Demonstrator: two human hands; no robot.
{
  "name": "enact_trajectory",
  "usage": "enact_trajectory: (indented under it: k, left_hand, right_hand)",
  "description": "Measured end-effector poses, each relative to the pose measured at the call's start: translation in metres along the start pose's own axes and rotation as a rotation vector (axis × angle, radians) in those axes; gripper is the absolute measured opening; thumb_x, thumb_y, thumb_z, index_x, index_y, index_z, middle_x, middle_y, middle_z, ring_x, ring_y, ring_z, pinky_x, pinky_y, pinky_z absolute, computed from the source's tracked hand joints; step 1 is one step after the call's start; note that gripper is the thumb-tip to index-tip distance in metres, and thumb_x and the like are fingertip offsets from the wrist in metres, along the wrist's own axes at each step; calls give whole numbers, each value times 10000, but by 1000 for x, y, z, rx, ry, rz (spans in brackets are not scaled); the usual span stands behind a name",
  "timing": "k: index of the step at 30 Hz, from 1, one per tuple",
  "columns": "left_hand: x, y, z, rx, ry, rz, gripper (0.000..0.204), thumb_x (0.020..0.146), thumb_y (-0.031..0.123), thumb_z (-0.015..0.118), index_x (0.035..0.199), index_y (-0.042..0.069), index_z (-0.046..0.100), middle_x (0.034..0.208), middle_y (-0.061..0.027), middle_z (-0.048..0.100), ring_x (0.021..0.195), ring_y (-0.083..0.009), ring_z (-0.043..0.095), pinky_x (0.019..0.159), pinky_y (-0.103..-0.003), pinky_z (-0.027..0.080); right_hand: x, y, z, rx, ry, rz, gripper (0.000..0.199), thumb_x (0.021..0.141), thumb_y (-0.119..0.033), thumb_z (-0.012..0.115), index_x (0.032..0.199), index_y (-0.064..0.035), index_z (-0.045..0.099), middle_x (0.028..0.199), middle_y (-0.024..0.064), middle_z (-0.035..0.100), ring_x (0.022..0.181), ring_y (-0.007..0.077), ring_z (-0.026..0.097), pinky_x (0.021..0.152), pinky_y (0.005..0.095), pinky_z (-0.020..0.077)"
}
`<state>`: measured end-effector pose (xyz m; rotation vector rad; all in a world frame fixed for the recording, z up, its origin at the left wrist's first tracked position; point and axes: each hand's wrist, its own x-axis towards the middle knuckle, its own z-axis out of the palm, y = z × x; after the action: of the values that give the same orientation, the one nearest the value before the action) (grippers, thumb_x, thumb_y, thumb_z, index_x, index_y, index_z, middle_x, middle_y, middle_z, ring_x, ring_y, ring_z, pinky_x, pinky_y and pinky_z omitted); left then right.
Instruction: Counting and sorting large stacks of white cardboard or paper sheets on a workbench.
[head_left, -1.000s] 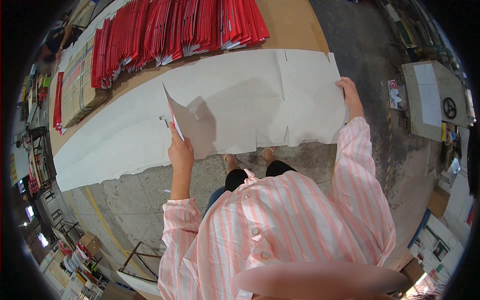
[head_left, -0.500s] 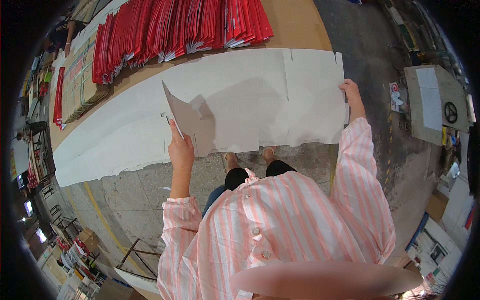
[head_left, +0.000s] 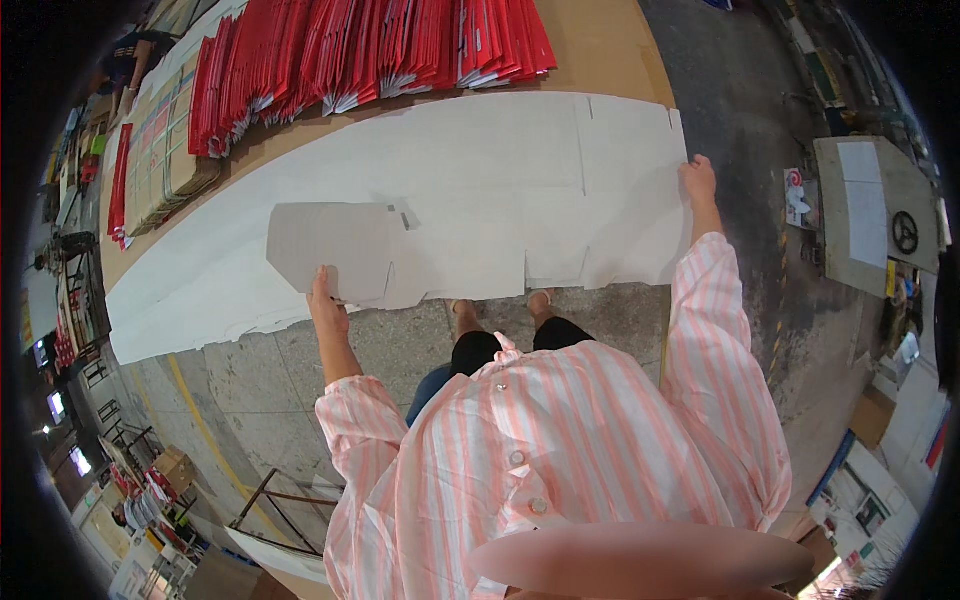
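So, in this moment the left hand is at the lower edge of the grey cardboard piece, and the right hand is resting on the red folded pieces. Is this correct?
Not quite: the right hand is at the right edge of the white cardboard sheet, away from the red folded pieces, as the head view shows. The rest is right.

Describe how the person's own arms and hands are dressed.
Both arms wear loose, long sleeves striped in pink and white: the left sleeve and the right sleeve match the shirt. Each ends short of the wrist, leaving some forearm bare. The left hand and right hand are ungloved, and I see no watch or bracelet.
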<state>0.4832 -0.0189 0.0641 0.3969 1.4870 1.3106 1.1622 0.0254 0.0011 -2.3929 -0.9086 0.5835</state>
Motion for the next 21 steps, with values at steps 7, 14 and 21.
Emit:
enact_trajectory:
  k: [7,14,21]
  left_hand:
    - [3,-29,-19,-104,-12,-20,358,816,207,599,1084,-14,512,1019,-88,557,946,-200,538,809,-341,441]
    - [-2,-44,-14,268,120,310,334,831,229,599,994,-61,568,952,-88,589,881,-172,534,785,-299,419]
    - [-11,-37,-11,305,113,244,288,835,167,595,997,-69,567,956,-78,598,841,-172,549,753,-290,434]
  right_hand:
    - [-125,-52,44,-421,187,-512,512,771,-298,580,1230,-120,439,1275,137,397,1181,344,341,953,493,290]
    - [-160,-38,82,-525,231,-587,516,819,-339,521,1266,-109,403,1329,133,347,1229,345,288,989,494,228]
    - [-157,-31,85,-529,192,-544,542,848,-352,478,1315,-112,345,1375,138,295,1265,345,242,1018,512,183]
